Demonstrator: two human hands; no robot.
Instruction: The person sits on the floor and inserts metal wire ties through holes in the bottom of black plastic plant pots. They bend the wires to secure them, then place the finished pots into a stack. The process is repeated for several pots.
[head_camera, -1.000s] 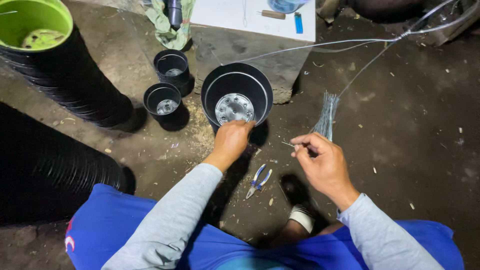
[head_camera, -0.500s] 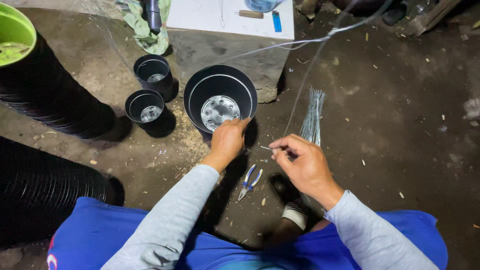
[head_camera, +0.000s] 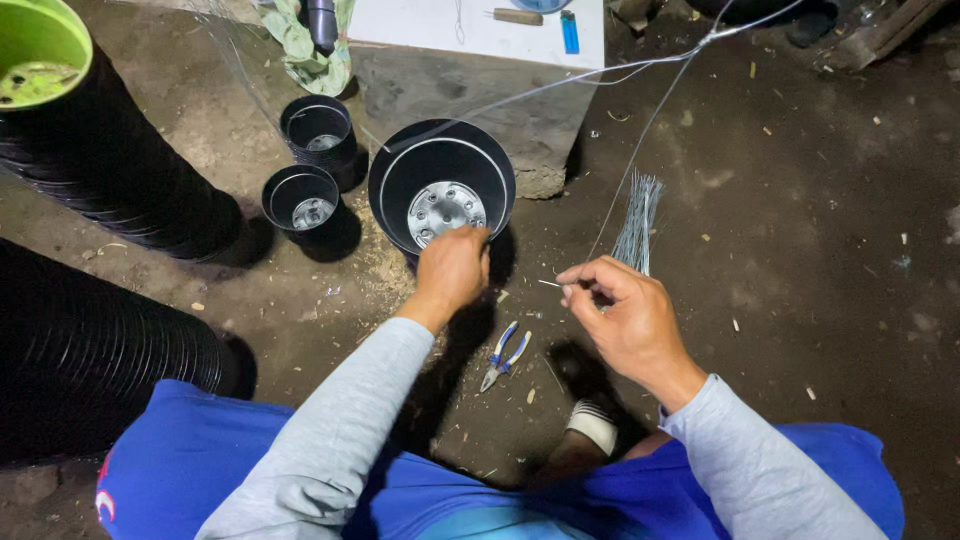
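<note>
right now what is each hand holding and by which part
The left hand grips the large black pot by its near rim. The right hand pinches a thin wire piece near one end.

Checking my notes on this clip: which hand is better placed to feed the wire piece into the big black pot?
Probably the right hand: it pinches the wire piece, while the left hand grips the big black pot by its near rim.

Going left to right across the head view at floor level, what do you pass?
Green pot → small black pot → large black pot → pliers → right hand, pinching a wire.
</note>
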